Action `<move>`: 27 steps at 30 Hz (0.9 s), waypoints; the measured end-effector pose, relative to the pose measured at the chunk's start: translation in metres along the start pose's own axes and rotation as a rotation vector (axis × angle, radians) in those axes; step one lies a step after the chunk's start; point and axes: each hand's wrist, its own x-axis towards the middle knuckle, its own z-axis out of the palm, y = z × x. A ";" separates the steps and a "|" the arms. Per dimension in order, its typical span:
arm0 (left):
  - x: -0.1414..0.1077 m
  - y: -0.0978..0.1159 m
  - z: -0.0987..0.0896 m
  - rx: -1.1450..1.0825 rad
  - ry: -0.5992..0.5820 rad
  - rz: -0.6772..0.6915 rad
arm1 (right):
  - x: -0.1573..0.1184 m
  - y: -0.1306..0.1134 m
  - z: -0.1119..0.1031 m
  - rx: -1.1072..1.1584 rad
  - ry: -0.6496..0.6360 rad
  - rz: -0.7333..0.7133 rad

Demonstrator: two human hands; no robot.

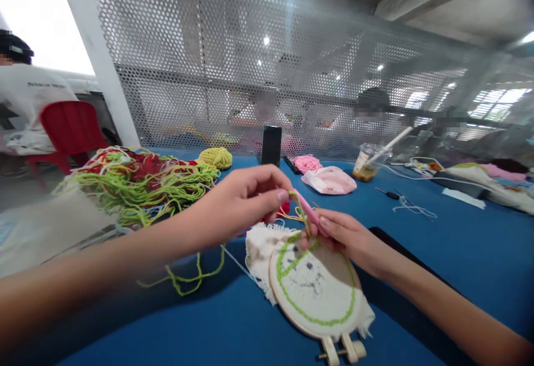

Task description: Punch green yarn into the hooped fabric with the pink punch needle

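My left hand (244, 202) pinches a strand of green yarn (299, 210) between thumb and fingers, close to the end of a pink plastic needle tool (307, 213). My right hand (342, 238) grips that tool just above a wooden embroidery hoop (315, 291). The hoop holds frayed white cloth (261, 249), stitched with a green yarn ring and a partly worked face outline. Its wooden screw clasp (340, 349) points toward me. A loose green yarn length (187, 280) trails from under my left forearm.
A heap of green, red and white yarn strands (142, 188) lies on the blue table (417, 293) at left, beside a yellow yarn ball (215, 158). A black phone (271, 145), pink yarn, a pink pouch (329, 180) and a plastic cup (367, 163) stand farther back. A person in a white shirt (29, 104) sits at left.
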 end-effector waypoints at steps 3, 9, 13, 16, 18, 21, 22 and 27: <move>0.006 -0.009 -0.020 0.058 0.248 -0.022 | 0.003 0.005 -0.007 0.103 0.029 0.006; 0.011 -0.038 -0.078 0.326 0.539 -0.156 | 0.008 0.011 -0.043 0.083 0.257 -0.050; 0.006 -0.059 -0.116 0.481 0.667 -0.225 | 0.008 0.009 -0.057 0.057 0.313 -0.068; 0.003 -0.069 -0.131 0.648 0.669 -0.292 | 0.008 0.007 -0.058 0.085 0.325 -0.099; 0.004 -0.073 -0.130 0.737 0.512 -0.306 | 0.008 0.007 -0.055 0.094 0.317 -0.095; 0.007 -0.075 -0.116 0.875 0.222 -0.349 | 0.008 0.008 -0.051 0.085 0.286 -0.051; 0.008 -0.075 -0.111 0.904 0.177 -0.362 | 0.008 0.009 -0.049 0.084 0.278 -0.038; 0.012 -0.050 -0.093 0.959 0.105 -0.336 | 0.009 0.010 -0.044 0.071 0.261 -0.029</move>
